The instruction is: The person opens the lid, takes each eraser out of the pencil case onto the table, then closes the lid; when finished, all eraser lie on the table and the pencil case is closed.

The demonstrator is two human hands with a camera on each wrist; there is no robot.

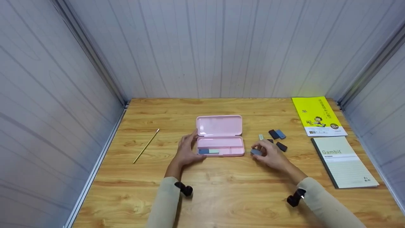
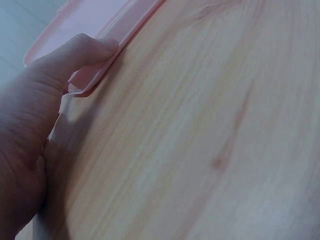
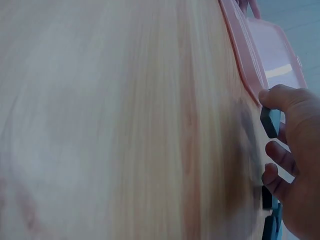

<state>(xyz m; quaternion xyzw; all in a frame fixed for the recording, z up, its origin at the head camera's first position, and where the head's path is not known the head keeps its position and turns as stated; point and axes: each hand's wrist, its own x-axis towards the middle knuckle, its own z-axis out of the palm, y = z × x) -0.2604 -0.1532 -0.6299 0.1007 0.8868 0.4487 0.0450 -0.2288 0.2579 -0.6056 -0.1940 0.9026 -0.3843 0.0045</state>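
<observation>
An open pink pencil case [image 1: 219, 126] lies on the table with its lid tipped back. My left hand [image 1: 186, 151] grips its left end, the thumb on the front rim. Inside, a blue eraser [image 1: 203, 151] and a pale green eraser [image 1: 214, 151] lie end to end in the front left compartment. To the right of the case, my right hand [image 1: 272, 155] pinches a blue-grey eraser [image 3: 270, 121] between thumb and fingers. Just beyond that hand are another pale green eraser [image 1: 261, 136], several black erasers [image 1: 281, 146] and a blue eraser [image 1: 280, 134].
A gold pencil [image 1: 146, 146] lies to the left of the case. At the right side of the wooden table [image 1: 221, 196] are a yellow booklet [image 1: 319, 115] and, nearer, a pale notebook [image 1: 345, 163]. Pale panel walls [image 1: 205, 47] enclose the back and both sides.
</observation>
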